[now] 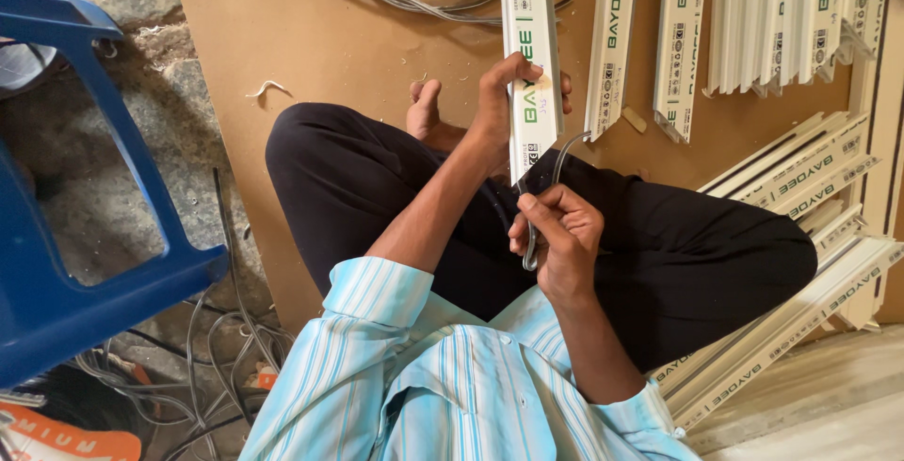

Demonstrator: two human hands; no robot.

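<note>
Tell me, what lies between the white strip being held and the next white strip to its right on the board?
In the head view, only bare brown board shows between the held white strip and the next strip.

long white plastic channel (530, 56) upright over lap; grey wire (556, 174) curving at its lower end.

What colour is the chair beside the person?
Blue; the chair shows best in the head view.

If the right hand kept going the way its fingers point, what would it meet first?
Most likely the lower end of the white channel strip that the left hand grips; the right hand, pinching a grey cable, points at it.
</note>
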